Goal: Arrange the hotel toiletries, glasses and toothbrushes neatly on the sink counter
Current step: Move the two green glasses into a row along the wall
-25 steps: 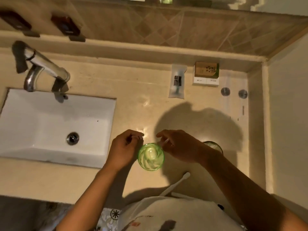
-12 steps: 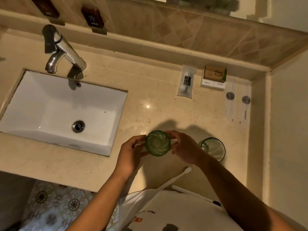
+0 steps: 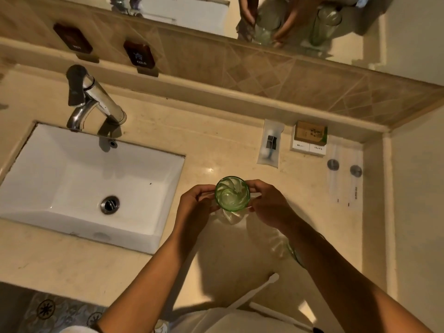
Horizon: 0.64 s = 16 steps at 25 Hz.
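A green swirled glass [image 3: 232, 193] stands upright in the middle of the counter [image 3: 240, 140], held from both sides. My left hand [image 3: 195, 207] grips its left wall and my right hand [image 3: 270, 205] grips its right wall. A second green glass [image 3: 294, 254] sits to the right, mostly hidden under my right forearm. Two white toothbrushes [image 3: 258, 292] lie near the counter's front edge, one slanted [image 3: 276, 313] beside the other. At the back lie a clear sachet [image 3: 271, 143], a small toiletry box [image 3: 310, 138] and two thin packets with round caps [image 3: 344, 179].
A white rectangular sink [image 3: 153, 212] with a chrome tap [image 3: 93, 99] fills the left. A tiled backsplash and mirror [image 3: 276, 15] run along the back, and a wall closes the right side. Bare counter lies between the glass and the back items.
Both hands have carried the green glass a little away from me toward the counter's middle. The camera has tilted up, so the second glass is now hidden under my right forearm.
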Available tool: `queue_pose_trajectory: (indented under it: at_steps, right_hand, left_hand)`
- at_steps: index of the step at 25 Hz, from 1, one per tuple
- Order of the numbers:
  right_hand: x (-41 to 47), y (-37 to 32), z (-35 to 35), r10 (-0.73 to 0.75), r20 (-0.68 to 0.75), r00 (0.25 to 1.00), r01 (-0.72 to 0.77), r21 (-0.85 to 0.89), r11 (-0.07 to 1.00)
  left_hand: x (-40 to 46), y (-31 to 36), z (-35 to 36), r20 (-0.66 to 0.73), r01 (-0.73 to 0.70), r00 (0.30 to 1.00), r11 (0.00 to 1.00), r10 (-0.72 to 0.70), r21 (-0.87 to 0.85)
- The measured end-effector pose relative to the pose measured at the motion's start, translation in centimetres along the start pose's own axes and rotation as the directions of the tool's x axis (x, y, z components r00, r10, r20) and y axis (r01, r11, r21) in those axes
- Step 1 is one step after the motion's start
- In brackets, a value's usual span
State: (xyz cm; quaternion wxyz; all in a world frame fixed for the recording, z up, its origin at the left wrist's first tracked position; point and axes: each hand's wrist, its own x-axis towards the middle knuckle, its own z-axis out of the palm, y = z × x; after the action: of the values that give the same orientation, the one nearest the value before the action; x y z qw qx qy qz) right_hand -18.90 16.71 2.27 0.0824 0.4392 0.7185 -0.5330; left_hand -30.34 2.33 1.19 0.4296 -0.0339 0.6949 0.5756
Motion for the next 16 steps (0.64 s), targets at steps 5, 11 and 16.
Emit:
queue_pose_trajectory:
  at_steps: [5,11,16]
  right_hand:
    - [3.3,-1.1,-1.4,-0.006,-0.064,0.998,0.012,0.094,0.995]
    - [7.5,-2.2,-3.0,0.005,-0.14,0.99,0.02,0.173,0.985]
    - [10.4,-3.4,-4.1,0.06,-0.17,0.984,0.0,0.334,0.942]
  left_hand:
    - [2.9,2.5,1.1,0.004,-0.011,1.0,0.998,0.011,-0.058]
    - [6.5,4.7,3.0,0.034,-0.058,0.998,0.992,0.062,-0.108]
    - [9.4,6.0,4.8,-0.006,-0.042,0.999,0.971,0.042,-0.234]
